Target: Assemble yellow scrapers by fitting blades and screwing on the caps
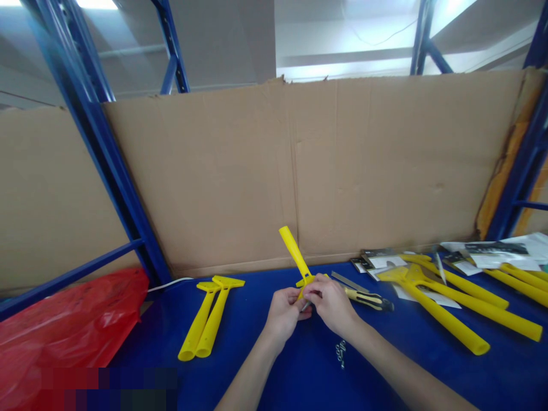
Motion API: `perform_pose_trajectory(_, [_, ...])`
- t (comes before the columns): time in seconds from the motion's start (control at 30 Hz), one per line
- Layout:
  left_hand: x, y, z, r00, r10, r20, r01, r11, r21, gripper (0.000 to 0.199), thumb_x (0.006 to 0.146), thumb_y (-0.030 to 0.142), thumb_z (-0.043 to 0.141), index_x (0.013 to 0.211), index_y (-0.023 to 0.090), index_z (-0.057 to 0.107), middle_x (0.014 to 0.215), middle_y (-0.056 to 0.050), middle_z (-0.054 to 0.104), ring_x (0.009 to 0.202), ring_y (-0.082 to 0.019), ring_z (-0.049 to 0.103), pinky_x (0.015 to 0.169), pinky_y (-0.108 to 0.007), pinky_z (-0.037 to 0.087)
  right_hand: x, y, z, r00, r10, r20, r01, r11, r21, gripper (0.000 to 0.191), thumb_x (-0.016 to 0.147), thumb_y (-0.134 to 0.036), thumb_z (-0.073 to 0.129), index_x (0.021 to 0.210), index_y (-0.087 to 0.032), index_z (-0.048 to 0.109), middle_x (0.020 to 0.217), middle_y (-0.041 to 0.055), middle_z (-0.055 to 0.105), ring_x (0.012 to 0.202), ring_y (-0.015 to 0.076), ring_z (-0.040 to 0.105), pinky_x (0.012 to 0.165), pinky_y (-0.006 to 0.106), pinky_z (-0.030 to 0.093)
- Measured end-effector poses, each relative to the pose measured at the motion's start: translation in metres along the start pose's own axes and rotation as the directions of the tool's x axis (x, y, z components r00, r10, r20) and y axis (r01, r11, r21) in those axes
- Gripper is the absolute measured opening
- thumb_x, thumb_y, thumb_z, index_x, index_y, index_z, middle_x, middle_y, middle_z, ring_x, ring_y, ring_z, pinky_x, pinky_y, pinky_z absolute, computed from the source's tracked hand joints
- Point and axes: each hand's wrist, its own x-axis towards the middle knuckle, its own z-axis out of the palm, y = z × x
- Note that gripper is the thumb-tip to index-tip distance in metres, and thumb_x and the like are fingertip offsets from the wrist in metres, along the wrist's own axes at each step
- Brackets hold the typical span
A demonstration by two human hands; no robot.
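Observation:
Both of my hands meet over a yellow scraper handle [294, 251] at the middle of the table, its tube pointing up and away from me. My left hand [281, 313] is closed around its head end, with a small grey piece [305, 306] showing by the fingers. My right hand [331, 301] pinches at the same head from the right; what lies between its fingertips is hidden. Just beyond the right hand lies a yellow-and-black utility knife [363, 298]. Small metal screws and nuts [340, 353] sit in a loose group below the right wrist.
Two yellow scraper handles [213, 317] lie side by side to the left. More yellow scrapers [449, 314] and packaged blades or cards [381, 260] are piled on the right. A red plastic bag [64, 319] is at far left. Cardboard [222, 177] walls the back between blue posts [111, 165].

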Motion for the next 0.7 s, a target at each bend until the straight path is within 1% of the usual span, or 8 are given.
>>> perform_pose_trajectory(0.1, [0.0011, -0.0014, 0.0004, 1.0, 0.012, -0.006, -0.012, 1.0, -0.005, 0.025, 0.056, 0.022, 0.082, 0.069, 0.008, 0.066, 0.059, -0.004, 0.065, 0.054, -0.013, 0.061, 0.06, -0.027, 0.053, -0.0005, -0.0037, 0.0008, 0.999, 0.053, -0.009, -0.053, 0.999, -0.011, 0.023, 0.076, -0.01, 0.052, 0.067, -0.022, 0.069, 0.081, 0.0028, 0.065, 0.082, 0.0173, 0.06, 0.077, 0.028, 0.043])
perform_pose_trajectory(0.2, [0.0019, -0.0025, 0.0013, 0.999, 0.039, -0.024, -0.038, 0.999, 0.002, 0.024, 0.057, 0.022, 0.081, 0.069, 0.008, 0.066, 0.059, -0.004, 0.065, 0.053, -0.012, 0.06, 0.059, -0.026, 0.053, -0.0009, -0.0071, 0.0007, 0.982, 0.183, -0.041, -0.182, 0.983, 0.028, 0.017, 0.075, -0.013, 0.055, 0.07, -0.021, 0.069, 0.085, 0.0039, 0.068, 0.083, 0.0188, 0.061, 0.079, 0.03, 0.045])
perform_pose_trajectory(0.33, [0.0019, -0.0041, 0.0023, 0.995, 0.083, -0.049, -0.081, 0.996, 0.049, 0.016, 0.062, 0.017, 0.077, 0.069, 0.009, 0.065, 0.059, -0.003, 0.065, 0.052, -0.012, 0.06, 0.055, -0.024, 0.052, -0.0016, -0.0082, 0.0011, 0.958, 0.286, -0.031, -0.282, 0.955, 0.087, 0.011, 0.074, -0.019, 0.059, 0.071, -0.02, 0.069, 0.078, 0.0044, 0.071, 0.08, 0.0201, 0.064, 0.077, 0.031, 0.047])
perform_pose_trajectory(0.4, [0.0015, -0.0045, 0.0028, 0.994, 0.104, -0.045, -0.101, 0.993, 0.065, 0.013, 0.065, 0.015, 0.074, 0.07, 0.009, 0.064, 0.06, -0.004, 0.066, 0.053, -0.013, 0.061, 0.055, -0.025, 0.052, -0.0021, -0.0077, 0.0028, 0.951, 0.309, -0.008, -0.306, 0.945, 0.114, 0.012, 0.075, -0.02, 0.058, 0.071, -0.02, 0.069, 0.076, 0.0042, 0.071, 0.075, 0.0194, 0.066, 0.07, 0.029, 0.048])
perform_pose_trajectory(0.47, [0.0008, -0.004, 0.0037, 0.992, 0.12, -0.047, -0.117, 0.991, 0.07, 0.011, 0.066, 0.014, 0.073, 0.07, 0.008, 0.064, 0.063, -0.006, 0.068, 0.054, -0.014, 0.063, 0.055, -0.026, 0.052, -0.0024, -0.007, 0.0053, 0.942, 0.333, 0.027, -0.333, 0.93, 0.152, 0.014, 0.076, -0.022, 0.056, 0.071, -0.019, 0.069, 0.073, 0.0041, 0.071, 0.063, 0.0172, 0.066, 0.057, 0.026, 0.048])
perform_pose_trajectory(0.57, [-0.0011, -0.002, 0.0062, 0.991, 0.119, -0.066, -0.114, 0.991, 0.073, 0.009, 0.067, 0.012, 0.072, 0.07, 0.008, 0.064, 0.065, -0.008, 0.069, 0.054, -0.016, 0.063, 0.055, -0.027, 0.052, -0.0025, -0.0056, 0.008, 0.922, 0.379, 0.077, -0.387, 0.898, 0.209, 0.021, 0.08, -0.024, 0.05, 0.075, -0.015, 0.069, 0.069, 0.0048, 0.07, 0.042, 0.0123, 0.059, 0.04, 0.023, 0.042])
perform_pose_trajectory(0.63, [-0.0026, -0.0005, 0.0078, 0.991, 0.113, -0.069, -0.108, 0.991, 0.077, 0.006, 0.067, 0.008, 0.07, 0.07, 0.008, 0.065, 0.063, -0.007, 0.069, 0.053, -0.014, 0.063, 0.055, -0.026, 0.052, -0.0023, -0.0045, 0.0074, 0.913, 0.397, 0.092, -0.407, 0.882, 0.238, 0.024, 0.082, -0.023, 0.047, 0.076, -0.013, 0.068, 0.067, 0.0054, 0.07, 0.037, 0.0099, 0.055, 0.035, 0.021, 0.039])
perform_pose_trajectory(0.7, [-0.0037, 0.0002, 0.0088, 0.991, 0.113, -0.067, -0.108, 0.991, 0.075, 0.005, 0.067, 0.006, 0.069, 0.069, 0.008, 0.065, 0.061, -0.006, 0.068, 0.052, -0.013, 0.062, 0.054, -0.023, 0.051, -0.0021, -0.0035, 0.0051, 0.919, 0.385, 0.091, -0.395, 0.883, 0.255, 0.021, 0.081, -0.022, 0.049, 0.075, -0.013, 0.068, 0.068, 0.0051, 0.069, 0.037, 0.0089, 0.053, 0.035, 0.02, 0.039])
